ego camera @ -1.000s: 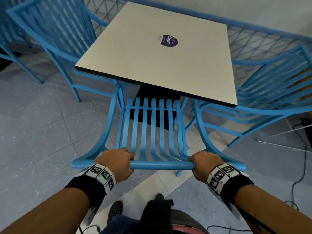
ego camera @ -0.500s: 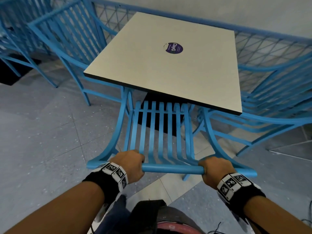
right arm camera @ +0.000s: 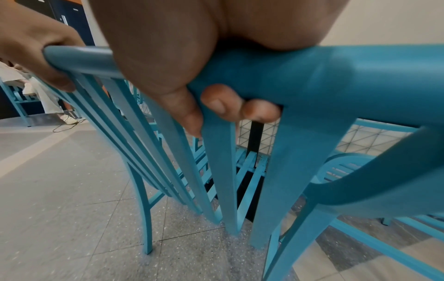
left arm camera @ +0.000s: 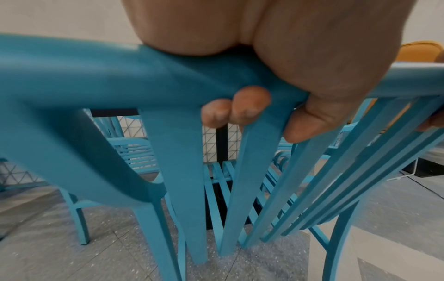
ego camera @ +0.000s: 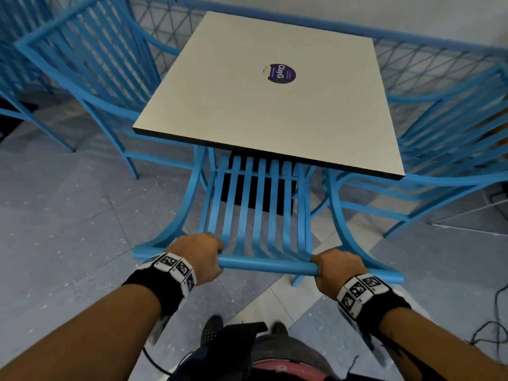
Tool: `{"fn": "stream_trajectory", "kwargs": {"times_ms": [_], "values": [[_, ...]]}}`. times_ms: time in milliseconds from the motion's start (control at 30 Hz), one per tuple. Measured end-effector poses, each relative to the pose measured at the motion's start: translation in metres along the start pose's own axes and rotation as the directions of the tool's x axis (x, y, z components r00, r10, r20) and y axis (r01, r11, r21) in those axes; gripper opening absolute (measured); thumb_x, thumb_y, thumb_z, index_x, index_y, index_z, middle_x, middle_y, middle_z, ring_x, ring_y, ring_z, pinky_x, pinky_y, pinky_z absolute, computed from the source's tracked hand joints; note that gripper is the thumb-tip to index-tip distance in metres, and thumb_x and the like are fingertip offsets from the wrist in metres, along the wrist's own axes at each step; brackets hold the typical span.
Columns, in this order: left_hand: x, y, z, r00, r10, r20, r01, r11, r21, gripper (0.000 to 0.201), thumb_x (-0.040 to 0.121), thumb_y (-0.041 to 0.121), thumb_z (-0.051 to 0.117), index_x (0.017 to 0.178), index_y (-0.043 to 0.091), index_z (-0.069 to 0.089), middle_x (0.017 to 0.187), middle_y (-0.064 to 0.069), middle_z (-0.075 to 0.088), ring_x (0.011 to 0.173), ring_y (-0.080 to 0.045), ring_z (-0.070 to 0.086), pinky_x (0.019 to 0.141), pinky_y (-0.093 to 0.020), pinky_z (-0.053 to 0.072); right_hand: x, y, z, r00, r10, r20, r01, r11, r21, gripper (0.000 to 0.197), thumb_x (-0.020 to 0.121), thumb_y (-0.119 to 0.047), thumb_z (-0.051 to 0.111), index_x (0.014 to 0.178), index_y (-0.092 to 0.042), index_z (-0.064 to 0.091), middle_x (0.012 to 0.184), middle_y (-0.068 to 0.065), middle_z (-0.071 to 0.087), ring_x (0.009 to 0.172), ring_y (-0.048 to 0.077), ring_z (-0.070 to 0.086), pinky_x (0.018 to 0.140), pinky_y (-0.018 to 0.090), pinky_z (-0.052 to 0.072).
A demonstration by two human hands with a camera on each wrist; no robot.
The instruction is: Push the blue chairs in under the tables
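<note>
A blue slatted chair point(ego camera: 258, 215) stands in front of me, its seat tucked under the near edge of a square pale table point(ego camera: 247, 105). My left hand point(ego camera: 200, 255) grips the left part of the chair's top rail point(ego camera: 268, 265), and my right hand point(ego camera: 334, 269) grips the right part. In the left wrist view the fingertips point(left arm camera: 236, 106) curl under the rail point(left arm camera: 96, 76). The right wrist view shows my fingertips point(right arm camera: 240, 103) wrapped under the rail point(right arm camera: 312, 72) the same way, with the left hand point(right arm camera: 36, 47) further along it.
Another blue chair point(ego camera: 90, 78) stands at the table's left side and one more point(ego camera: 453, 149) at its right. A blue mesh railing point(ego camera: 426, 59) runs behind the table. Cables point(ego camera: 494, 325) lie on the grey floor at the right. A person's legs point(right arm camera: 48, 98) show far off.
The chair has slid forward, further under the table, with both hands still gripping its top rail. I have moved closer to the table.
</note>
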State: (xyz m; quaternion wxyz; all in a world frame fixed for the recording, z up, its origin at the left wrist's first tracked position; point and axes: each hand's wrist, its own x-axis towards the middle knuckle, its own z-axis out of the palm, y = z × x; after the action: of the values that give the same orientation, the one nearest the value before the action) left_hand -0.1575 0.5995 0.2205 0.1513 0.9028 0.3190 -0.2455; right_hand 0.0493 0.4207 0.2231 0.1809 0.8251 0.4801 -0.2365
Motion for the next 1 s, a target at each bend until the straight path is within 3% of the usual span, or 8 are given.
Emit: {"fn": "stream_trajectory", "kwargs": {"times_ms": [133, 367, 700, 867, 1000], "values": [[0.006, -0.027, -0.007, 1.0, 0.007, 0.006, -0.007, 1.0, 0.028, 0.029, 0.074, 0.042, 0.06, 0.099, 0.028, 0.064, 0.108, 0.005, 0.064, 0.099, -0.023, 0.064, 0.086, -0.036, 0.054, 0.006, -0.025, -0.001, 1.0, 0.011, 0.001, -0.012, 1.0, 0.009, 0.024, 0.083, -0.028, 0.049, 0.102, -0.029, 0.064, 0.096, 0.001, 0.069, 0.09, 0.029, 0.066, 0.083, 0.041, 0.055], [0.023, -0.058, -0.017, 1.0, -0.012, -0.017, 0.013, 0.999, 0.051, 0.033, 0.07, 0.048, 0.056, 0.097, 0.032, 0.064, 0.105, 0.008, 0.066, 0.093, -0.023, 0.066, 0.081, -0.036, 0.057, 0.021, -0.049, -0.009, 1.0, 0.026, -0.014, -0.025, 0.999, 0.032, 0.024, 0.085, -0.023, 0.049, 0.102, -0.029, 0.065, 0.093, 0.002, 0.069, 0.084, 0.027, 0.066, 0.074, 0.037, 0.056], [0.054, -0.072, -0.04, 0.998, 0.018, -0.055, -0.012, 0.995, 0.102, 0.028, 0.076, 0.046, 0.058, 0.099, 0.031, 0.065, 0.103, 0.006, 0.067, 0.091, -0.022, 0.065, 0.077, -0.036, 0.055, 0.053, -0.054, -0.033, 0.997, 0.054, -0.049, -0.054, 0.998, -0.007, 0.025, 0.088, -0.023, 0.05, 0.107, -0.029, 0.065, 0.086, 0.002, 0.063, 0.076, 0.024, 0.06, 0.071, 0.036, 0.053], [0.078, -0.076, -0.053, 0.998, 0.028, -0.052, -0.021, 0.991, 0.134, 0.026, 0.076, 0.045, 0.058, 0.096, 0.03, 0.065, 0.099, 0.004, 0.069, 0.086, -0.025, 0.066, 0.075, -0.036, 0.055, 0.073, -0.051, -0.046, 0.995, 0.076, -0.065, -0.078, 0.997, -0.029, 0.024, 0.086, -0.022, 0.051, 0.105, -0.028, 0.065, 0.08, 0.0, 0.055, 0.069, 0.024, 0.051, 0.064, 0.034, 0.047], [0.093, -0.08, -0.058, 0.997, 0.055, -0.053, -0.045, 0.984, 0.172, 0.024, 0.077, 0.044, 0.058, 0.096, 0.032, 0.064, 0.1, 0.005, 0.069, 0.086, -0.024, 0.065, 0.072, -0.034, 0.053, 0.086, -0.048, -0.053, 0.995, 0.085, -0.059, -0.085, 0.996, 0.0, 0.023, 0.085, -0.024, 0.053, 0.104, -0.026, 0.066, 0.085, 0.001, 0.061, 0.075, 0.025, 0.061, 0.069, 0.037, 0.054]]}}
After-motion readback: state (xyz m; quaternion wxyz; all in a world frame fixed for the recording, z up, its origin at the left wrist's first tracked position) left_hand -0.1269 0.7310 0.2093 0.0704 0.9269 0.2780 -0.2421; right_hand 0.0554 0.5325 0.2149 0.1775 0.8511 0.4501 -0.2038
